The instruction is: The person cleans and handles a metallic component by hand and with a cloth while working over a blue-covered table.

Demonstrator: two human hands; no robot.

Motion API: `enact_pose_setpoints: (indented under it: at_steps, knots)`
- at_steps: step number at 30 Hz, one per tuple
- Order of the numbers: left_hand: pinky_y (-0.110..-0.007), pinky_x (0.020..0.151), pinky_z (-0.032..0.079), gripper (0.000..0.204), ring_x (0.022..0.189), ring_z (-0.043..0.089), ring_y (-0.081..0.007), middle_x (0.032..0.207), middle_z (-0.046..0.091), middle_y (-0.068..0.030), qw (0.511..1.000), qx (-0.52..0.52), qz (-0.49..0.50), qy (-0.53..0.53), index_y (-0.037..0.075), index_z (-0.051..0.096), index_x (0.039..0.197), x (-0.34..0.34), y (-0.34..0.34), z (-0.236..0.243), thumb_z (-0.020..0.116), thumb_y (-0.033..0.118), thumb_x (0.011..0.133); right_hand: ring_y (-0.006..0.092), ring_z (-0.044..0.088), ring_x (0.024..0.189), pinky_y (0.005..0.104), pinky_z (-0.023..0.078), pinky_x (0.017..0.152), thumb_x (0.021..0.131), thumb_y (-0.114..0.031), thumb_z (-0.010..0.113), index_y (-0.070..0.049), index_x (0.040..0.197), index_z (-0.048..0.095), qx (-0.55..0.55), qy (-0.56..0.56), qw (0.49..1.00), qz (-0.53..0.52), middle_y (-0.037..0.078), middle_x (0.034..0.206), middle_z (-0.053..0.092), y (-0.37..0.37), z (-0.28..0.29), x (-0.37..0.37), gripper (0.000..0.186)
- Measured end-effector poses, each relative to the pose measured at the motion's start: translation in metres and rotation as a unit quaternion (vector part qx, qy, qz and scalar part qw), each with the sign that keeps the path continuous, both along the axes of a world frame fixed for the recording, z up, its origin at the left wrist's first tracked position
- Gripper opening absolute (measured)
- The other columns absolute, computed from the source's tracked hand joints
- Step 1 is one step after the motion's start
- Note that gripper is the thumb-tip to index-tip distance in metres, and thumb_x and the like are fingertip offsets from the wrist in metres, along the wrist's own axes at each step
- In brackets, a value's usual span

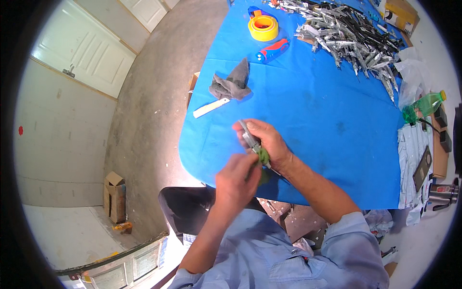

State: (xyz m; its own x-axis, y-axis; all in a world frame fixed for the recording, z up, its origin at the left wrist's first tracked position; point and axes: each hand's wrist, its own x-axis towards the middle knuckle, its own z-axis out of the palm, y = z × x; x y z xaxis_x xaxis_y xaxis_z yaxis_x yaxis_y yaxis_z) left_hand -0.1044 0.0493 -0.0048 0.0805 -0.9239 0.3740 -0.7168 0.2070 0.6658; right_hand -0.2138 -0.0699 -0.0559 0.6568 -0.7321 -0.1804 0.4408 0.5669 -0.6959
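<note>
My right hand (270, 142) is closed round a slim grey metal part (249, 138) above the near left of the blue-covered table (327, 159). The part slants, with one end pointing away from me. My left hand (236, 176), slightly blurred, has its fingers pinched on a crumpled green pad or cloth (263, 156), which presses against the part's near end. Its exact kind is unclear. Just beyond my hands lie a flat white strip-shaped tool (211, 108) and a bunched grey cloth (232, 83).
A large heap of grey and black metal parts (344, 31) covers the far right. Yellow tape (263, 28) and a red-and-blue handled tool (273, 51) lie at the far left. Along the right edge are a clear plastic bag (413, 77) and a green bottle (426, 107).
</note>
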Motion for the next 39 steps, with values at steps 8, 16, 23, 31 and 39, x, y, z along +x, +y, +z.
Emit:
enact_pose_setpoints:
  at_steps: [8,16,23,31,39]
  knots:
    - [-0.035,0.065,0.057,0.022,0.076,0.073,-0.0270,0.096,0.072,-0.0133,1.000,0.012,-0.023,0.002,0.003,0.072,0.108,-0.004,0.017,0.004,0.079,-0.002,0.087,0.0093,0.063,0.087,0.0269,0.053,0.076,0.112,-0.033,0.049,-0.002,0.127,0.067,0.018,0.004,0.999,0.039,0.002,0.102,0.066,-0.004,0.003,-0.002,0.039]
    - [-0.034,0.073,0.056,0.019,0.081,0.072,-0.0250,0.097,0.073,-0.0150,0.997,-0.003,0.061,0.050,0.000,0.074,0.109,0.024,-0.024,0.017,0.079,-0.002,0.091,0.0118,0.065,0.099,0.0274,0.053,0.089,0.113,-0.028,0.047,-0.001,0.128,0.068,0.022,-0.014,1.000,0.001,0.004,0.108,0.068,0.003,0.012,0.003,0.037]
    - [-0.037,0.071,0.059,0.024,0.083,0.074,-0.0303,0.101,0.073,-0.0156,0.999,-0.010,0.033,0.007,0.002,0.072,0.111,0.009,-0.014,-0.006,0.078,-0.004,0.088,0.0119,0.065,0.092,0.0276,0.054,0.081,0.113,-0.026,0.050,0.000,0.130,0.067,0.027,-0.021,0.999,-0.022,0.005,0.104,0.069,-0.002,0.003,-0.002,0.036]
    - [-0.035,0.061,0.058,0.026,0.075,0.073,-0.0273,0.100,0.073,-0.0127,1.000,-0.021,-0.018,0.000,0.005,0.072,0.109,-0.012,0.008,-0.010,0.080,-0.003,0.086,0.0131,0.061,0.080,0.0266,0.050,0.066,0.113,-0.024,0.051,-0.001,0.143,0.059,0.069,-0.103,0.992,0.033,0.004,0.097,0.067,-0.008,0.001,-0.002,0.038]
    - [-0.031,0.070,0.054,0.015,0.079,0.070,-0.0216,0.093,0.073,-0.0123,0.996,-0.012,0.063,0.057,0.000,0.074,0.105,0.011,-0.015,0.017,0.079,-0.003,0.090,0.0149,0.067,0.091,0.0295,0.057,0.080,0.114,-0.024,0.049,-0.001,0.143,0.056,0.083,-0.129,0.988,0.024,0.005,0.105,0.068,-0.008,-0.008,-0.001,0.038]
